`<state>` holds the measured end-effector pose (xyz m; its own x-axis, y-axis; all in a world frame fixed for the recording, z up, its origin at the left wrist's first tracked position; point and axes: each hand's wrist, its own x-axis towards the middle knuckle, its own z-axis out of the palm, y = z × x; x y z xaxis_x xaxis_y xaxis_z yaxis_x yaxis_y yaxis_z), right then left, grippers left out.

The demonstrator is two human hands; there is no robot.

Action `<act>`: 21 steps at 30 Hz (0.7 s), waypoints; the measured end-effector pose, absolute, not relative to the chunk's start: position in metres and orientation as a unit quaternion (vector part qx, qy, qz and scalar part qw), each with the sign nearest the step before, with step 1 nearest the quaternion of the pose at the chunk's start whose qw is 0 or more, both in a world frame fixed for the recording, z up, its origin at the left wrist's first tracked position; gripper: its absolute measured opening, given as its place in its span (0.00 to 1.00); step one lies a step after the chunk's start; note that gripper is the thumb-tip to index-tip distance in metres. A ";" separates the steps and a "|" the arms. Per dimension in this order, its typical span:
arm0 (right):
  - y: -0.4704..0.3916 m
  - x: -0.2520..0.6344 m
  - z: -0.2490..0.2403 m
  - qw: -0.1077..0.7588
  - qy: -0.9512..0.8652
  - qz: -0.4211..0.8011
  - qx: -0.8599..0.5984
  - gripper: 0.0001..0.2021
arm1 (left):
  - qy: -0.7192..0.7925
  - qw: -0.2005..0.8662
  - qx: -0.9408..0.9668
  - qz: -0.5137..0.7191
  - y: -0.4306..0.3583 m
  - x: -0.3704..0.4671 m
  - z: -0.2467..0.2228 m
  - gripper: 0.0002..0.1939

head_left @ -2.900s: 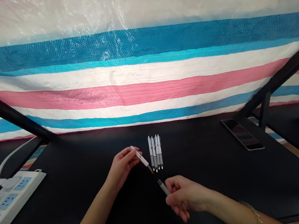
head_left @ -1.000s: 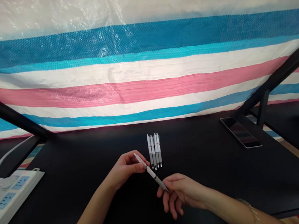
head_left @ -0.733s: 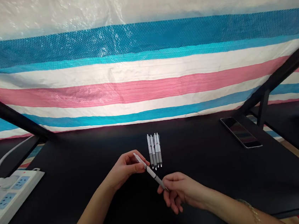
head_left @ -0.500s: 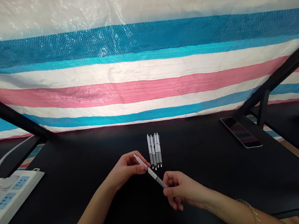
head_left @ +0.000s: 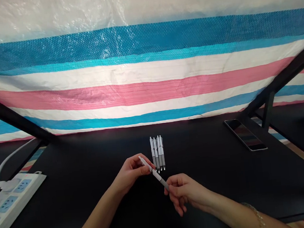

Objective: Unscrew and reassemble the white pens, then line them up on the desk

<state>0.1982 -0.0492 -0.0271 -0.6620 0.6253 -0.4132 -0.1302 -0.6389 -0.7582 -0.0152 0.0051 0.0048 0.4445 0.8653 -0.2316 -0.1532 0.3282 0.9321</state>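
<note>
"Pen (head_left: 157, 175), where's it sitting?"
"It's slanting between my left hand (head_left: 132, 171) and right hand (head_left: 184, 189), over the black table (head_left: 205, 155). Left's pinching the white upper part; right's holding the grey end, fingers drawn narrow."
"Around it?"
"Four other pens (head_left: 159, 152) are lying side by side just past my left fingertips. Phone (head_left: 246, 135) is lying off right, power strip (head_left: 29, 199) off left."

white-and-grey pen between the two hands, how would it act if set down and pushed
The white-and-grey pen looks stiff, running straight between left hand and right hand. Being so slim, it is probably light. Its round-looking shape may let it roll if nudged sideways.
</note>
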 end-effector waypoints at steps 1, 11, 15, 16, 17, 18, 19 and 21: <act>-0.049 0.198 -0.027 0.229 -0.358 0.838 -0.342 0.18 | 0.390 0.717 0.448 0.365 0.004 -0.013 0.003 0.07; -0.047 0.199 -0.019 0.261 -0.294 0.859 -0.326 0.19 | 0.432 0.660 0.442 0.426 -0.002 0.002 0.004 0.27; -0.045 0.199 -0.021 0.268 -0.272 0.864 -0.327 0.18 | 0.436 0.662 0.448 0.413 -0.001 0.001 0.000 0.21; -0.045 0.199 -0.021 0.269 -0.270 0.865 -0.326 0.18 | 0.439 0.661 0.446 0.414 -0.001 0.002 -0.001 0.21; -0.045 0.199 -0.022 0.270 -0.269 0.866 -0.324 0.17 | 0.440 0.661 0.443 0.416 -0.001 0.002 -0.002 0.21; -0.045 0.199 -0.022 0.271 -0.268 0.866 -0.323 0.17 | 0.441 0.662 0.439 0.418 -0.001 0.003 -0.003 0.21; -0.045 0.199 -0.022 0.271 -0.268 0.867 -0.322 0.17 | 0.441 0.662 0.437 0.421 -0.002 0.003 -0.003 0.21; -0.045 0.199 -0.022 0.271 -0.265 0.868 -0.321 0.16 | 0.440 0.659 0.437 0.426 -0.002 0.004 -0.003 0.21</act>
<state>0.1991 -0.0447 -0.0217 -0.6467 0.6405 -0.4141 -0.3001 -0.7129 -0.6339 0.0041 -0.0019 -0.0032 0.2503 0.9459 -0.2064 -0.1770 0.2543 0.9508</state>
